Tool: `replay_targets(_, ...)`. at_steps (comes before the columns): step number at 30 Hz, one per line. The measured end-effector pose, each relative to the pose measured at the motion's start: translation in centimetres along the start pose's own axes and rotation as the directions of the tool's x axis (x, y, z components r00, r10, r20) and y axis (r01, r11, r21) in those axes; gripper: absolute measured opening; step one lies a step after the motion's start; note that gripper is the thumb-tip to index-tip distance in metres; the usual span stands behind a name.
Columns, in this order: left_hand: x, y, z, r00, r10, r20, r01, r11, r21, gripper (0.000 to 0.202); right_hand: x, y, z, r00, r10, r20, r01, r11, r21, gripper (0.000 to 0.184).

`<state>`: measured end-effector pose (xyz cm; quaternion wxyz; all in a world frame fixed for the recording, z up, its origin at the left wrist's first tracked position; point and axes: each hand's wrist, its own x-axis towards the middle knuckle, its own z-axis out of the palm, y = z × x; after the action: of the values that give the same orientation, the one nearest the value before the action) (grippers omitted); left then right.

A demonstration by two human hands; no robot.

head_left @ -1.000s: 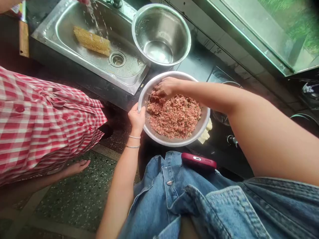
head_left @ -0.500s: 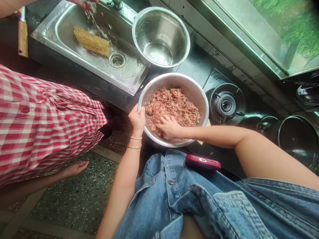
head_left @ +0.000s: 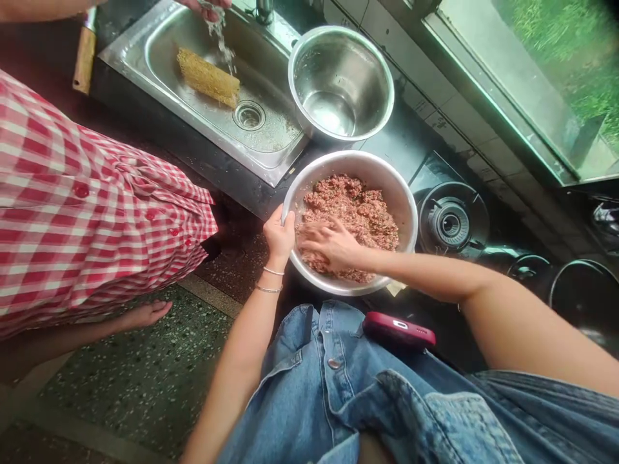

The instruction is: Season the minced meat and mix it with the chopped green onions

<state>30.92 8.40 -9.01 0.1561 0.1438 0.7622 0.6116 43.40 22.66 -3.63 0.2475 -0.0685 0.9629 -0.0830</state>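
Note:
A steel bowl [head_left: 403,196] of pink minced meat [head_left: 360,206] stands on the dark counter in front of me. My left hand [head_left: 279,236] grips the bowl's near-left rim. My right hand [head_left: 326,243] lies on the meat at the near-left side of the bowl, its fingers spread and pressed into the mince. Two thin bangles circle my left wrist.
An empty steel bowl [head_left: 341,80] sits behind, beside a steel sink [head_left: 159,45] holding a yellow scrubber [head_left: 207,77]. Another person in a red checked dress [head_left: 87,206] rinses a hand [head_left: 207,8] under running water. A gas burner [head_left: 449,222] is at right, a red phone [head_left: 399,330] at the counter edge.
My right hand went from the far-left side of the bowl to the near side and now spreads over the meat at the near left. My left hand stayed on the rim.

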Motion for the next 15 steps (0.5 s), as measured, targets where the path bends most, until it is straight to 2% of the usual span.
replay_targets(1,0.0,0.0,-0.1,1.0,0.014,0.005,-0.014,1.0,0.004,0.031,1.4,1.1,-0.7,0.998,-0.015,-0.055,0.014,1.0,-0.021,0.068)
replay_targets(2,-0.1,0.0,-0.2,1.0,0.03,0.008,-0.03,0.999,0.011,0.03,2.2,2.6,-1.3,0.995,0.029,-0.096,-0.033,0.999,-0.04,0.065)
replay_targets(3,-0.2,-0.1,-0.2,0.999,0.043,0.0,-0.043,0.999,0.019,0.028,2.3,4.4,-1.6,0.985,0.124,-0.116,-0.131,0.99,-0.051,0.062)
replay_targets(5,-0.5,-0.1,-0.1,0.999,0.042,-0.03,-0.041,0.999,0.03,0.026,0.2,6.8,-1.4,0.937,0.336,-0.096,-0.343,0.937,-0.063,0.062)
replay_targets(7,-0.9,-0.1,0.2,0.999,0.018,-0.051,-0.017,0.999,0.027,0.024,-3.0,6.1,-0.2,0.905,0.426,-0.025,-0.426,0.902,-0.064,0.067)
replay_targets(9,-1.2,0.0,0.3,0.999,0.002,-0.054,-0.002,1.0,0.002,0.024,-4.4,3.1,0.9,0.945,0.325,0.034,-0.324,0.946,-0.034,0.071)
replay_targets(11,-1.3,0.1,0.3,0.999,-0.001,-0.036,0.001,1.0,-0.01,0.025,-2.8,0.3,1.0,0.994,0.112,0.017,-0.112,0.994,-0.006,0.073)
replay_targets(12,-1.3,0.2,0.3,1.0,0.002,-0.026,-0.003,1.0,-0.01,0.026,-1.3,-0.1,0.6,0.999,0.035,-0.017,-0.035,0.999,-0.012,0.073)
replay_targets(13,-1.3,0.2,0.2,1.0,0.01,-0.015,-0.01,1.0,-0.004,0.027,0.2,0.3,-0.1,0.999,0.005,-0.054,-0.006,1.0,-0.031,0.072)
replay_targets(14,-1.3,0.2,0.1,1.0,0.018,-0.007,-0.018,1.0,0.003,0.028,1.3,1.3,-0.8,0.995,0.045,-0.093,-0.05,0.997,-0.054,0.072)
replay_targets(15,-1.3,0.1,0.1,1.0,0.022,-0.006,-0.022,1.0,0.009,0.028,1.8,2.8,-1.3,0.984,0.133,-0.12,-0.143,0.987,-0.072,0.073)
